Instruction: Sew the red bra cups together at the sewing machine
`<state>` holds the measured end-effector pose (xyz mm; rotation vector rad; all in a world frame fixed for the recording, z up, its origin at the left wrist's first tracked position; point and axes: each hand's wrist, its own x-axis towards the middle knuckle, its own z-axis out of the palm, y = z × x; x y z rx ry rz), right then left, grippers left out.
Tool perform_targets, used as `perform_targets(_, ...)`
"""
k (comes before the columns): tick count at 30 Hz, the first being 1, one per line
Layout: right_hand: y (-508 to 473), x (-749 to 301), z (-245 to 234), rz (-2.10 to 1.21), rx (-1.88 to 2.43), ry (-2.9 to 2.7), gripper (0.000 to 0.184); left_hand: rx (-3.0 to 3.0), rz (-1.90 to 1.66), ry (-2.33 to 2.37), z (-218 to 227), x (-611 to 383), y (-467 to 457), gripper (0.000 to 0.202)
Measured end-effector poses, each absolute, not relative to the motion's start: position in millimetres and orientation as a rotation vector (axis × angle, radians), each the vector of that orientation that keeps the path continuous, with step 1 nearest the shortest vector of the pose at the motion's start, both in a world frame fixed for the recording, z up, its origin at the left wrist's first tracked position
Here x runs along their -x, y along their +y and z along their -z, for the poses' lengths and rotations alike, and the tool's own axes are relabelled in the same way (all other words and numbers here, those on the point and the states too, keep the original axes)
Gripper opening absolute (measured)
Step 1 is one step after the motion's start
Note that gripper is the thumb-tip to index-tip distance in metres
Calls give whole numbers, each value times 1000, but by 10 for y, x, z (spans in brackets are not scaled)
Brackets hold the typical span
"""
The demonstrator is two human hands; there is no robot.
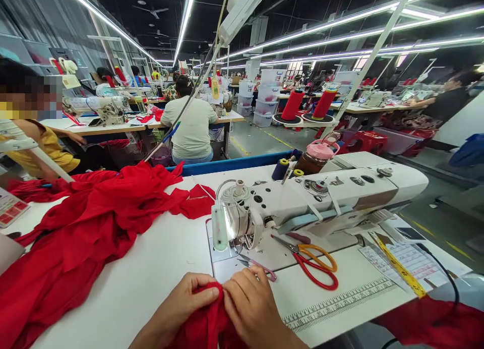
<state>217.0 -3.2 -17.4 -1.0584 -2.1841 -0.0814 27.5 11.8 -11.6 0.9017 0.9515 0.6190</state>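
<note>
Bright | overhead tube lights | wide-angle stretch at edges

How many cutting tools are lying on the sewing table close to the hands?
2: a small pink-handled tool just beyond the right hand, and scissors with orange and red handles farther right. The red fabric piled on the left may hide others.

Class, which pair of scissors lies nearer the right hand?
The small pink-handled scissors, just beyond the right hand; the large scissors, with one red and one orange handle, lie farther off.
</note>
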Motion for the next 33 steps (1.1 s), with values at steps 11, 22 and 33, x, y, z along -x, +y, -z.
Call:
perform_targets(11,13,-2395,166,-488,1211,-1957,24,-878,-608,959,135,-246,135,45)
perform_targets(22,-6,-2160,180,40,1079,-2216,18,-961,-625,990,144,-270,105,40)
perform_targets(33,24,-2392,287,-625,1373,-1867,16,-993,-567,965,146,-235,107,45)
